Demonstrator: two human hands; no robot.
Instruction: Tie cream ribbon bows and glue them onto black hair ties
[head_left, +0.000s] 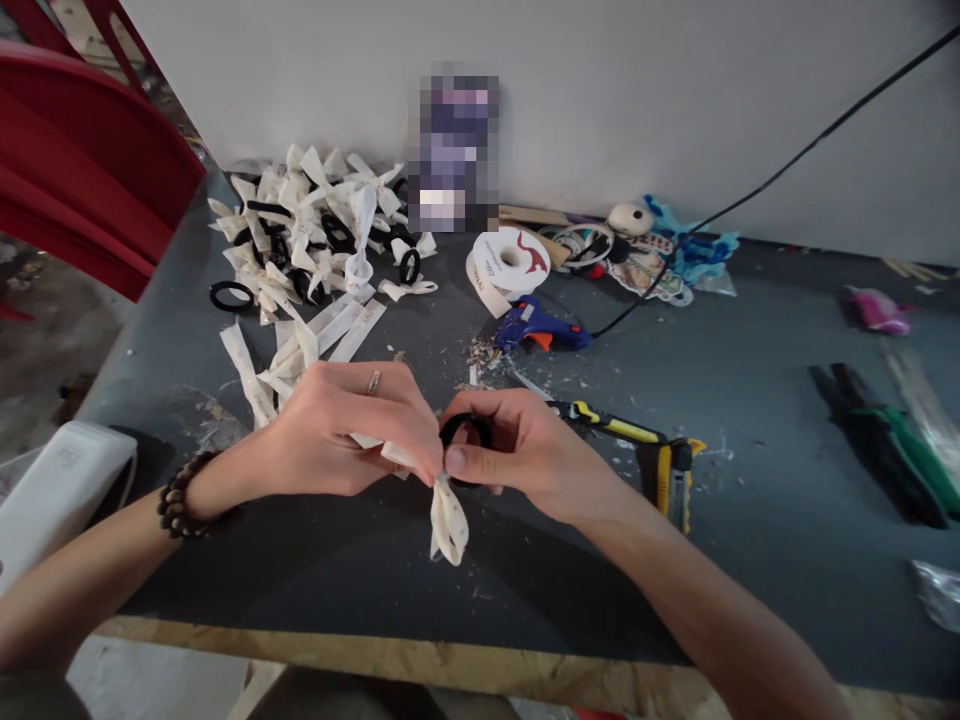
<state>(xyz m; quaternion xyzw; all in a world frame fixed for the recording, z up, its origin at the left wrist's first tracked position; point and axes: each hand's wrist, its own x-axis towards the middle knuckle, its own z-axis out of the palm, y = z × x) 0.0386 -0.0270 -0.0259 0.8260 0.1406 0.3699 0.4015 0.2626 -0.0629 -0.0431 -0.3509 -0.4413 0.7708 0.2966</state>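
Observation:
My left hand [367,425] pinches a cream ribbon bow [448,525], whose loop hangs down below the fingertips. My right hand [517,445] is closed on a black hair tie [466,425], thumb in front and fingers behind. The two hands meet where the bow and the hair tie come together; the exact join is hidden by the fingertips. Behind my left hand lie loose cream ribbon pieces [352,325]. A large pile of cream bows with black hair ties [307,220] sits at the back left of the table.
A ribbon spool [510,262] and a blue glue gun [540,325] with a black cord stand at the back. Yellow utility knives [673,475] lie right of my hands, green-handled pliers [889,445] farther right. A white box-shaped device [67,490] is at left, near a red chair [82,150].

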